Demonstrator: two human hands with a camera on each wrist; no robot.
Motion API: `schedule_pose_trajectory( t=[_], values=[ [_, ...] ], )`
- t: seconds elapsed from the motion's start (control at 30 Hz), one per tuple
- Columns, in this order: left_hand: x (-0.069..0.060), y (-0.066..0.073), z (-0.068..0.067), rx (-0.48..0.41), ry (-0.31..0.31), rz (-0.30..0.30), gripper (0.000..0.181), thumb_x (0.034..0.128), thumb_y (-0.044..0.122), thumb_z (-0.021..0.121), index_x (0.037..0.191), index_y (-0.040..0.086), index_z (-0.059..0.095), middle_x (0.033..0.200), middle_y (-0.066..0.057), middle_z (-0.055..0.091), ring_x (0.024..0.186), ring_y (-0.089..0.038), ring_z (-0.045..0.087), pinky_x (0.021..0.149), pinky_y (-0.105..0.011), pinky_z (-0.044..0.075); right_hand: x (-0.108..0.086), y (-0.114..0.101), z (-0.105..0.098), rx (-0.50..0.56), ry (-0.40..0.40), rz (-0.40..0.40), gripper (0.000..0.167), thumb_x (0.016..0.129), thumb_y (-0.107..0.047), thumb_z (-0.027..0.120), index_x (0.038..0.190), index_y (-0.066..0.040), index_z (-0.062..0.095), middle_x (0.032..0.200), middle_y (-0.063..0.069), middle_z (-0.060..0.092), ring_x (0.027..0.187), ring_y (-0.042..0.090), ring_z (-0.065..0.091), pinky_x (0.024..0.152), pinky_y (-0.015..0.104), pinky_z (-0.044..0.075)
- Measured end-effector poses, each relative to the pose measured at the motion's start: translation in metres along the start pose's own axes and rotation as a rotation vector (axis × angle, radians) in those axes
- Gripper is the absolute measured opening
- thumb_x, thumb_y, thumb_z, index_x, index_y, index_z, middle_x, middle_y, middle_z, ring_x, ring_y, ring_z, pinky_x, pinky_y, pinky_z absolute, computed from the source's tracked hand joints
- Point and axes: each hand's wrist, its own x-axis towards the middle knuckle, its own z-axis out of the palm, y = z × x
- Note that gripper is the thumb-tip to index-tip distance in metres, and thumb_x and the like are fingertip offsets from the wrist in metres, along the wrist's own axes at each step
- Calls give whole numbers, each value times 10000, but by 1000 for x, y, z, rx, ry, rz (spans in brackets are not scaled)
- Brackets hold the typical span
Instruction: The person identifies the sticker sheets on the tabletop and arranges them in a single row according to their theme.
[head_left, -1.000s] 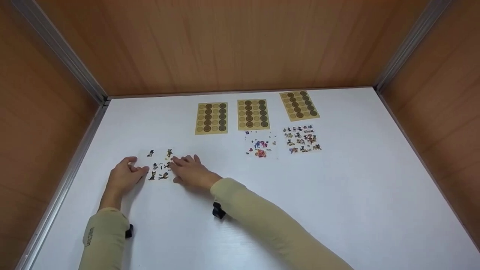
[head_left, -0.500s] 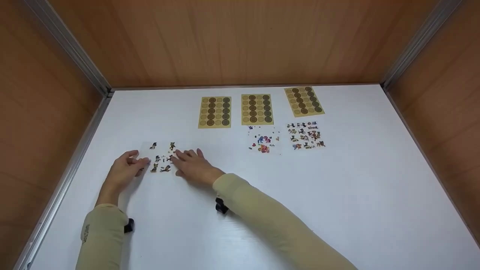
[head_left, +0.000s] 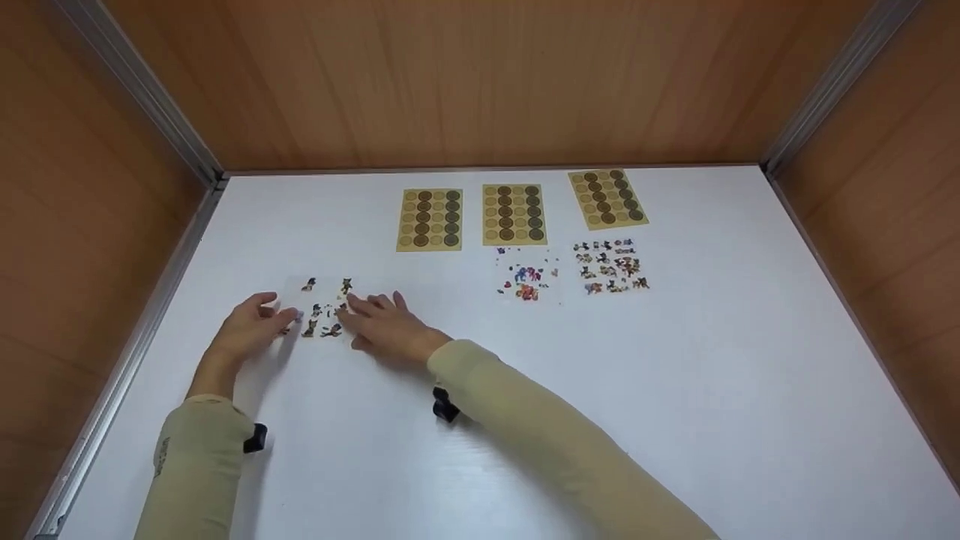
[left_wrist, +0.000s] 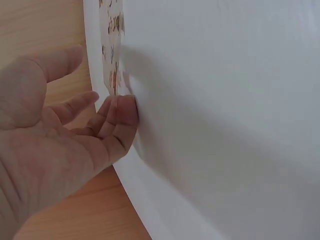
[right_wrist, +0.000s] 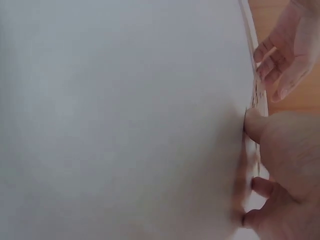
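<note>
Your right hand (head_left: 388,330) is resting on the sticker sheet (head_left: 321,307), fingers apart; your left hand (head_left: 251,328) is touching its edge, clamping indeterminable.

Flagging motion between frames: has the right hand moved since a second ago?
No, not noticeably: in the head view, the right hand keeps its place relative to the leftmost gold sheet; both shift alike in frame.

White counter (head_left: 675,390) carried 3 gold circle sheets (head_left: 514,215) nr its far edge, R-most one askew, closest to far R corner. 2 clr sticker sheets (head_left: 529,274) lay just on near-edge side of mid & R-most. Third clr sticker sheet (head_left: 311,328) sat nr L edge, its L end raised.
</note>
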Motion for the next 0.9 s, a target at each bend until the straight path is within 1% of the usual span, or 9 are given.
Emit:
schedule_pose_trajectory(
  t=[0.07, 0.13, 0.23, 0.33, 0.47, 0.53, 0.63, 0.73, 0.9],
  values=[
    [1, 4, 1, 38, 11, 29, 782, 1040, 377, 528, 1548, -116, 196, 1494, -415, 311, 1372, -545, 353, 1131, -645, 312, -5, 5, -2, 5, 15, -42, 558, 1091, -363, 431, 1617, -249, 282, 1690, 32, 146, 1536, 257, 172, 1249, 501, 91],
    [1, 8, 4, 86, 39, 81, 747, 1031, 342, 551, 1520, -138, 253, 1488, -435, 298, 1372, -580, 318, 1122, -660, 314, -10, 11, -7, -11, 29, -78, 543, 1094, -364, 428, 1609, -238, 308, 1689, 38, 154, 1538, 265, 168, 1249, 494, 112],
    [2, 20, 11, 132, 85, 150, 705, 1011, 289, 592, 1484, -158, 320, 1453, -453, 321, 1335, -595, 350, 1102, -669, 335, -20, 19, -21, -46, 26, -109, 542, 1093, -362, 439, 1600, -206, 329, 1684, 57, 169, 1536, 308, 169, 1247, 501, 133],
    [2, 39, 22, 144, 101, 208, 672, 1001, 255, 613, 1476, -146, 359, 1427, -431, 358, 1316, -562, 391, 1091, -662, 355, -30, 32, -42, -34, 6, -120, 593, 1068, -374, 506, 1596, -169, 330, 1677, 89, 185, 1530, 326, 181, 1248, 494, 127],
    [7, 73, 44, 145, 48, 271, 645, 1002, 253, 621, 1495, -90, 384, 1435, -366, 388, 1305, -495, 432, 1090, -633, 379, -46, 61, -69, 98, -20, -74, 727, 1017, -378, 617, 1611, -133, 278, 1680, 111, 162, 1538, 309, 148, 1254, 442, 102],
    [12, 90, 58, 141, 8, 295, 643, 1000, 262, 629, 1506, -56, 391, 1443, -339, 392, 1289, -474, 452, 1090, -617, 389, -55, 78, -79, 171, -29, -36, 810, 986, -370, 670, 1623, -132, 230, 1687, 111, 133, 1544, 297, 119, 1252, 430, 107],
    [19, 116, 81, 126, -47, 339, 662, 981, 278, 660, 1516, -14, 402, 1458, -302, 399, 1306, -448, 454, 1114, -587, 379, -74, 105, -90, 246, -41, 19, 948, 931, -352, 748, 1637, -148, 149, 1697, 78, 85, 1551, 269, 79, 1252, 429, 104],
    [26, 140, 102, 109, -98, 387, 694, 957, 280, 703, 1519, 1, 406, 1485, -279, 388, 1353, -428, 425, 1155, -562, 340, -95, 131, -98, 291, -39, 90, 1039, 891, -341, 794, 1643, -176, 97, 1702, 43, 44, 1553, 251, 48, 1252, 441, 88],
    [36, 173, 137, 133, -159, 417, 785, 904, 312, 779, 1538, 47, 399, 1571, -221, 328, 1423, -376, 373, 1193, -507, 303, -131, 171, -103, 320, -14, 198, 1141, 839, -368, 839, 1647, -205, 49, 1703, 34, -24, 1553, 287, -20, 1244, 514, 57]
  ],
)
